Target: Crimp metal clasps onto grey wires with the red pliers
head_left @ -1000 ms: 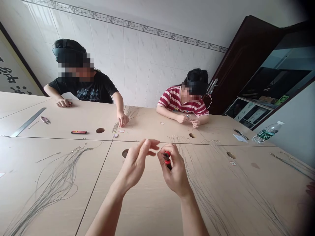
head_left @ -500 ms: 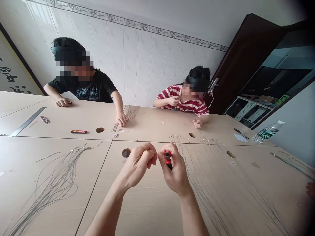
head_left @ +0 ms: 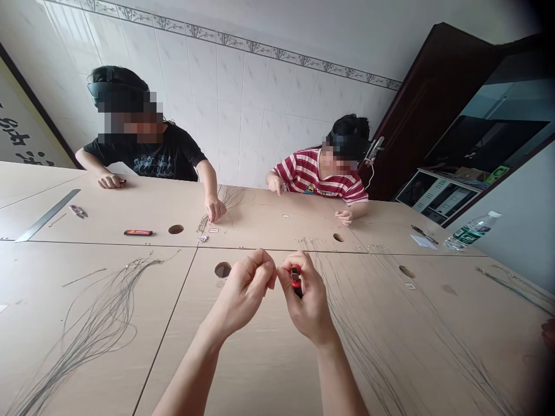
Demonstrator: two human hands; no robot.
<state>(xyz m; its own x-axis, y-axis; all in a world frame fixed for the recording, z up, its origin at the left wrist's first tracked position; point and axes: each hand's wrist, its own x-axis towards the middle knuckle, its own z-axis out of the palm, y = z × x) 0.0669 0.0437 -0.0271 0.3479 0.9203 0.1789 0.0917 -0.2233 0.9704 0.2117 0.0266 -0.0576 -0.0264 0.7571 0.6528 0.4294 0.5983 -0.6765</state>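
Note:
My left hand is closed in a pinch above the middle of the table, its fingertips pressed on something too small to make out. Close beside it, my right hand is wrapped around a small pair of pliers with red and black handles. The thumb and forefinger of that hand nearly meet the left fingertips, with a tiny light-coloured bit between them. Left of my hands lies a bundle of thin grey cords with small metal ends. More thin cords are spread to the right, partly behind my right forearm.
Two people sit opposite, one in a black shirt, one in a striped shirt. Round holes pierce the table. A metal ruler, a red-and-black box, a pen and a water bottle lie around.
My hands have stayed almost in place, still close together. The person in the striped shirt has lowered one hand from the chest towards the table edge.

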